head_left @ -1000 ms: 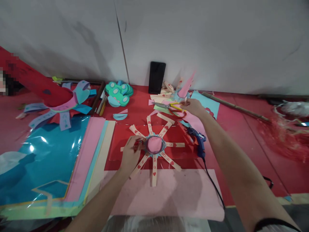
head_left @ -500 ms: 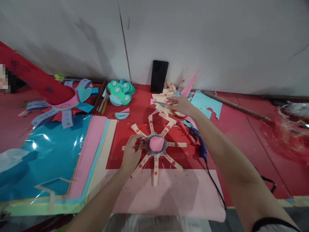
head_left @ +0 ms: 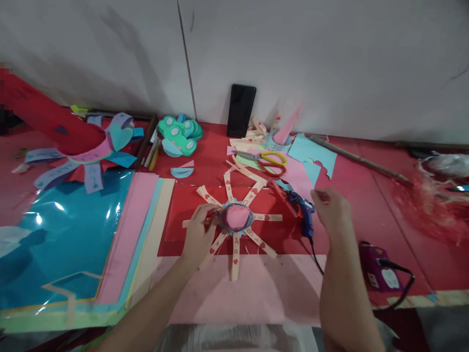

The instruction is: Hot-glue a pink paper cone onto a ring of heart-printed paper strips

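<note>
- Pinching the left edge of the paper craft (head_left: 236, 218), our left hand (head_left: 201, 231) kept it at the near middle; our right hand (head_left: 332, 209) had curled fingers, and we could not tell whether they held anything.
- We had just brought that hand from the scissors (head_left: 273, 162) to beside the glue gun (head_left: 307, 219), leaving the gun in easier reach.
- Red tabletop (head_left: 215, 151) spread around; a phone (head_left: 241, 110) leaned against the far grey wall (head_left: 330, 63).

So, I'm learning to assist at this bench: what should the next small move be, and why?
Probably shift the right grip slightly left onto the glue gun: the gun lies close beside it, I see nothing in that grip, and the left grip is at the paper craft's side, seemingly steadying it.
</note>
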Available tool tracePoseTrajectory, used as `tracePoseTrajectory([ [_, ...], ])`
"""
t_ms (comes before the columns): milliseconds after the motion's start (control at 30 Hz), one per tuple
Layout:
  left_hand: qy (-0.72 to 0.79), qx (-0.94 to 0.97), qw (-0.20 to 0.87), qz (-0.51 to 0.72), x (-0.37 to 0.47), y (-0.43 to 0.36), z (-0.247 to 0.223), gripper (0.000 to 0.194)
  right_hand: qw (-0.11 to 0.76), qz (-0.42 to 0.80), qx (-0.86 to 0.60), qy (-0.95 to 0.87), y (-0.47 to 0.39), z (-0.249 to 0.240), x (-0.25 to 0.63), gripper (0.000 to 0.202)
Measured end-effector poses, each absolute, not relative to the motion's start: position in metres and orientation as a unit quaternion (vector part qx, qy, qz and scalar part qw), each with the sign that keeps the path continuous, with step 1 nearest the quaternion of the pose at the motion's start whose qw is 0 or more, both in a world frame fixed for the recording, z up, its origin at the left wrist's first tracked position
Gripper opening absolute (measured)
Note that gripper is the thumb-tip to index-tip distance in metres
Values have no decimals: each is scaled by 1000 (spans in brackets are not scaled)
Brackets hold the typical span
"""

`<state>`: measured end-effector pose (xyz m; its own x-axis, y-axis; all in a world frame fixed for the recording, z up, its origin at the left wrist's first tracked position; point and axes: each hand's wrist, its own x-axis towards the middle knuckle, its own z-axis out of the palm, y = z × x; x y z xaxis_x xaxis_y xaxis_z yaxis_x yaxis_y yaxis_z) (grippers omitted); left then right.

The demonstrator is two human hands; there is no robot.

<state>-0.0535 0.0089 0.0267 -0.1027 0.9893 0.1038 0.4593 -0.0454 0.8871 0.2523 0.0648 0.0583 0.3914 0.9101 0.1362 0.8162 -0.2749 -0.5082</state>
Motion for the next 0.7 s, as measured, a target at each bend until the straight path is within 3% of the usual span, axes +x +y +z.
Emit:
tracePoseTrajectory([
  [133, 612, 591, 319, 417, -54, 9, 24, 17, 313, 10, -840, -443, 42, 34, 253, 27],
  [367, 632, 595, 298, 398, -57, 9, 26, 18, 353, 87, -833, -416, 34, 15, 255, 34],
  [700, 634, 598, 298, 391, -56, 10, 25, 16, 118, 186, -868, -444, 22, 25, 251, 52],
])
